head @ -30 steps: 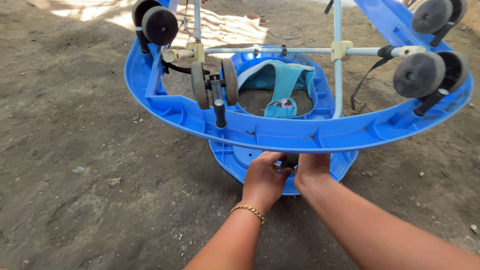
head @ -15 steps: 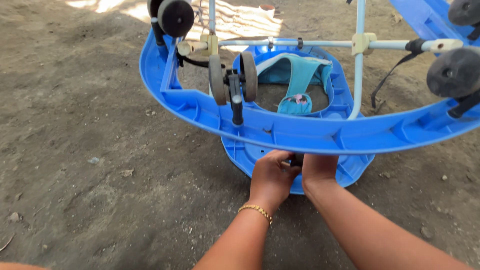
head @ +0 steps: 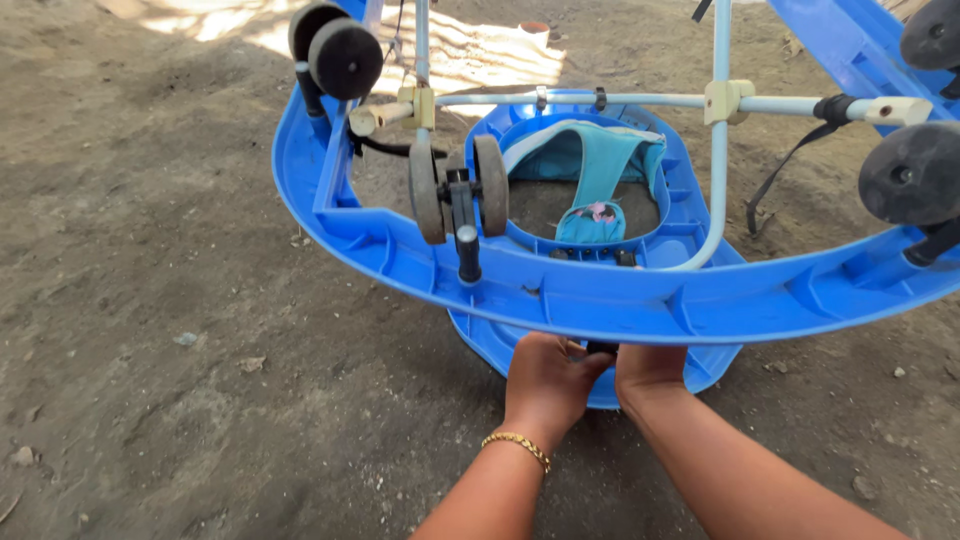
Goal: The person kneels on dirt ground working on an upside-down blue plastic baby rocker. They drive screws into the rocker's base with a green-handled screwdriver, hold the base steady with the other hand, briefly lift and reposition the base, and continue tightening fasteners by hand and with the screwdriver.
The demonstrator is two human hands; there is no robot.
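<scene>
A blue plastic baby walker (head: 600,300) lies upside down on dirt ground, its wide base ring uppermost. Black caster wheels (head: 458,190) hang from the ring, with a white metal tube frame (head: 720,160) across it. A teal fabric seat (head: 590,170) shows through the ring, inside the lower blue tray (head: 500,345). My left hand (head: 545,385), with a gold bracelet, and my right hand (head: 650,370) press together at the tray's near edge, under the ring. Both close around a small dark part (head: 602,348) there. The fingertips are hidden by the ring.
Bare brown dirt (head: 180,330) with small stones surrounds the walker. A black strap (head: 790,165) dangles from the frame on the right. More black wheels (head: 345,55) sit at the ring's upper left and right. Sunlit ground lies beyond.
The view has shifted so the walker sits further right in frame. My hands stay together at the tray's near edge, with little visible movement.
</scene>
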